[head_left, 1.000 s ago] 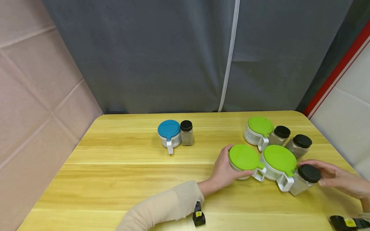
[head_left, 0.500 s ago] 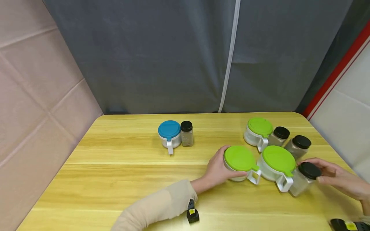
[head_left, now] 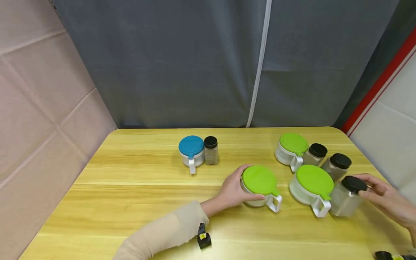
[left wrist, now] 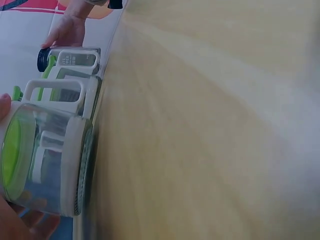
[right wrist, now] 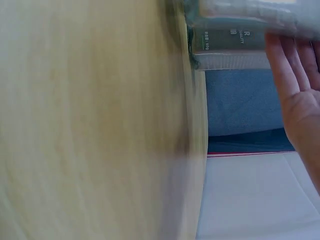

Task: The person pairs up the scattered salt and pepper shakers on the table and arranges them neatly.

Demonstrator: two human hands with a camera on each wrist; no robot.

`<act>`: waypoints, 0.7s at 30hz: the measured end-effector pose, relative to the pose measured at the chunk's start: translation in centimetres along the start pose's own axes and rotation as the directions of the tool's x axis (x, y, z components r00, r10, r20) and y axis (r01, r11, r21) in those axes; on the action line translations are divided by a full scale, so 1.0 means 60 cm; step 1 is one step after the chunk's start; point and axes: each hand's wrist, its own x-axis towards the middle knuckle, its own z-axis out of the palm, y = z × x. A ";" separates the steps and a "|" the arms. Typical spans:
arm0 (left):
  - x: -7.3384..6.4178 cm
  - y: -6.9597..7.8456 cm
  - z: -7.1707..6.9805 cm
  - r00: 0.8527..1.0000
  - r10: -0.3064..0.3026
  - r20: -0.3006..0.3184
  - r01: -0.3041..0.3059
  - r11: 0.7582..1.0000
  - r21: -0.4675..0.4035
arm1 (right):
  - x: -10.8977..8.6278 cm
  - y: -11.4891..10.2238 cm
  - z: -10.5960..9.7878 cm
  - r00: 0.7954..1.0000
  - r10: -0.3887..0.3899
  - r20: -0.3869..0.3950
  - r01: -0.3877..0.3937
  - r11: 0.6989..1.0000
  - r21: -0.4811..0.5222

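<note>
My left hand (head_left: 232, 189) holds a clear seasoning jar (left wrist: 47, 160) with a green lid (head_left: 259, 180) and a white handle, thumb in front and fingers round the far side. To its right, a gap apart, stands another green-lidded seasoning jar (head_left: 314, 179). With thumb and fingers my right hand (head_left: 388, 198) grips a clear spice bottle (head_left: 344, 202) by its upper part, just under the black cap. That bottle is close beside the second green-lidded jar's handle; whether they touch I cannot tell. In the right wrist view, the bottle's top is cut off.
Behind stand a third green-lidded jar (head_left: 293, 144) and two black-capped bottles (head_left: 314, 155). A blue-lidded jar (head_left: 191, 147) stands beside a small black-capped bottle (head_left: 211, 151) at the back middle. The wooden table (head_left: 130, 202) meets a grey curtain (head_left: 178, 65) at its far edge.
My left hand has moved left with its green-lidded jar, away from the neighbouring jar. The bottle in my right hand has shifted slightly right and stands more upright.
</note>
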 end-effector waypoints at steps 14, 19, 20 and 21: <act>-0.003 -0.021 -0.056 0.983 0.116 0.144 -0.114 0.993 -0.022 | -0.013 0.103 -0.078 0.946 -0.049 -0.321 0.043 0.999 -0.026; -0.002 -0.026 -0.077 0.970 0.146 0.195 -0.135 0.989 -0.065 | -0.007 0.111 -0.088 0.904 -0.118 -0.412 0.128 0.992 -0.002; -0.001 -0.027 -0.081 0.967 0.151 0.206 -0.138 0.988 -0.073 | -0.005 0.111 -0.090 0.897 -0.132 -0.421 0.150 0.989 0.011; 0.000 -0.028 -0.086 0.964 0.155 0.215 -0.142 0.987 -0.075 | -0.003 0.110 -0.091 0.892 -0.143 -0.429 0.168 0.985 0.021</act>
